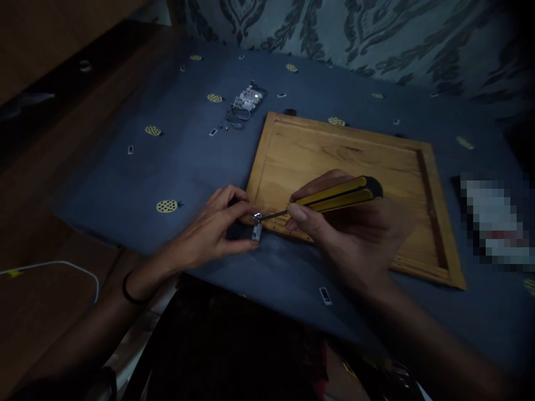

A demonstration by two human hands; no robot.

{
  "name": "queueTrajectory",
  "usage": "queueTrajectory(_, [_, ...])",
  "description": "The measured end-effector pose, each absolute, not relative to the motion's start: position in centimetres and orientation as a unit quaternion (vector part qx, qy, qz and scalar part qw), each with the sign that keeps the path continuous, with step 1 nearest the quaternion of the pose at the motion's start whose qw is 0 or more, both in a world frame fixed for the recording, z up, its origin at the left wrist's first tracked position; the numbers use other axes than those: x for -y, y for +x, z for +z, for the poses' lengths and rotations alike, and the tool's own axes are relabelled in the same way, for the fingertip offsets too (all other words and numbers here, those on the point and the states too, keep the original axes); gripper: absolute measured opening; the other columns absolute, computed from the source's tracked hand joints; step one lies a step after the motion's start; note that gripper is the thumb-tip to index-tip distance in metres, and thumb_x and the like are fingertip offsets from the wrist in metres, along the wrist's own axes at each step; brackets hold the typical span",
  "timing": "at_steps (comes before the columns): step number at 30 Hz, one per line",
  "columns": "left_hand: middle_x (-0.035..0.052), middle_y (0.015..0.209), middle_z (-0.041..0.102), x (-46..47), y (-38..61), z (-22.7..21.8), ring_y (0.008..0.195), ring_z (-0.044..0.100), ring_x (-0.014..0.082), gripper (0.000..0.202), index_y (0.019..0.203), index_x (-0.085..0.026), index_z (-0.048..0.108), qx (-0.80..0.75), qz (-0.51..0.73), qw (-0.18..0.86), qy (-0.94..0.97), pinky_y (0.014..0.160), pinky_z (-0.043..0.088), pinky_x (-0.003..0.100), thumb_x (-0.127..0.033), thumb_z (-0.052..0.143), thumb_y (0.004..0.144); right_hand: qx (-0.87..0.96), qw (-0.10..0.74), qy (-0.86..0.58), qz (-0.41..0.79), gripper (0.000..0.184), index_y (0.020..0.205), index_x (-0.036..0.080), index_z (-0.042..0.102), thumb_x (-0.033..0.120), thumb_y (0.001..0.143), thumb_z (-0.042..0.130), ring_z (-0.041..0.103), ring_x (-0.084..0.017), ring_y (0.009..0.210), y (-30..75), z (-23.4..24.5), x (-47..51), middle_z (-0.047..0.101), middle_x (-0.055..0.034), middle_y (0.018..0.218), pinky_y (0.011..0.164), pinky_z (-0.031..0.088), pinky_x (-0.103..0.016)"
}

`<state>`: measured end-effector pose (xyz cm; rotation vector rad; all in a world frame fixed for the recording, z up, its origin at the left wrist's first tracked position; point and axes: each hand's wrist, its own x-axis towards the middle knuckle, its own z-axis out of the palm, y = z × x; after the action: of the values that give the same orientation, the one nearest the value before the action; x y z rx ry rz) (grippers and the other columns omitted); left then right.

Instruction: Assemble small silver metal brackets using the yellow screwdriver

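A small shiny metal latch [257, 231] sits at the near left corner of a wooden board [301, 150] with a raised rim. My left hand [213, 228] pinches it there, fingertips on the far side and thumb on the near side. In my right hand [346, 234] is a yellow and black screwdriver [338, 196], tilted low over the board. Its shaft points left and the tip meets the latch; whether it sits in a screw is too small to tell. Small dark holes show along the board's near edge.
Several metal latch pieces with wire loops [246, 100] lie in a pile behind the board, with tiny loose bits beside them. A blue cloth with pineapple prints [125, 184] covers the table. A blurred-out object [497, 223] lies at the right. A white cable [62, 263] hangs at lower left.
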<state>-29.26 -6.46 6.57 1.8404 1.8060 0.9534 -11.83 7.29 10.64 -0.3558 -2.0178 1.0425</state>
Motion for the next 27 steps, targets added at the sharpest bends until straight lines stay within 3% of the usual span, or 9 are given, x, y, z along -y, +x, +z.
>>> queueTrajectory(6, [0.0095, 0.128, 0.057, 6.5, -29.2, 6.5, 0.121, 0.056, 0.0271, 0.041, 0.126, -0.020, 0.068, -0.645, 0.343, 0.192, 0.655, 0.106, 0.052, 0.040, -0.037, 0.080, 0.090, 0.815, 0.402, -0.129, 0.397, 0.020, 0.079, 0.030, 0.071, 0.040, 0.085, 0.087, 0.064, -0.017, 0.064, -11.8, 10.7, -7.4, 0.068, 0.0020, 0.074, 0.056, 0.050, -0.036])
queueTrajectory(12, [0.0087, 0.127, 0.058, 6.4, -29.2, 6.7, 0.121, 0.056, 0.0278, 0.041, 0.124, -0.021, 0.069, -0.652, 0.342, 0.200, 0.647, 0.105, 0.052, 0.041, -0.039, 0.080, 0.090, 0.838, 0.396, -0.103, 0.360, 0.021, 0.077, 0.029, 0.067, 0.032, 0.089, 0.083, 0.064, -0.018, 0.065, -11.9, 10.9, -7.6, 0.065, 0.0023, 0.069, 0.056, 0.047, -0.036])
queueTrajectory(22, [0.0085, 0.128, 0.056, 6.5, -29.2, 6.5, 0.121, 0.055, 0.0270, 0.042, 0.127, -0.022, 0.068, -0.649, 0.347, 0.204, 0.645, 0.107, 0.051, 0.041, -0.037, 0.081, 0.090, 0.820, 0.321, -0.107, 0.462, 0.004, 0.090, 0.031, 0.079, 0.029, 0.089, 0.083, 0.076, -0.020, 0.082, -11.6, 12.0, -7.9, 0.081, -0.0002, 0.099, 0.066, 0.063, -0.033])
queueTrajectory(27, [0.0092, 0.128, 0.056, 6.5, -29.2, 6.4, 0.121, 0.056, 0.0273, 0.043, 0.125, -0.020, 0.069, -0.645, 0.351, 0.198, 0.649, 0.106, 0.052, 0.041, -0.037, 0.083, 0.088, 0.787, 0.296, -0.147, 0.522, 0.020, 0.105, 0.029, 0.080, 0.032, 0.087, 0.086, 0.076, -0.017, 0.079, -11.4, 12.5, -7.6, 0.080, 0.0006, 0.094, 0.065, 0.065, -0.028])
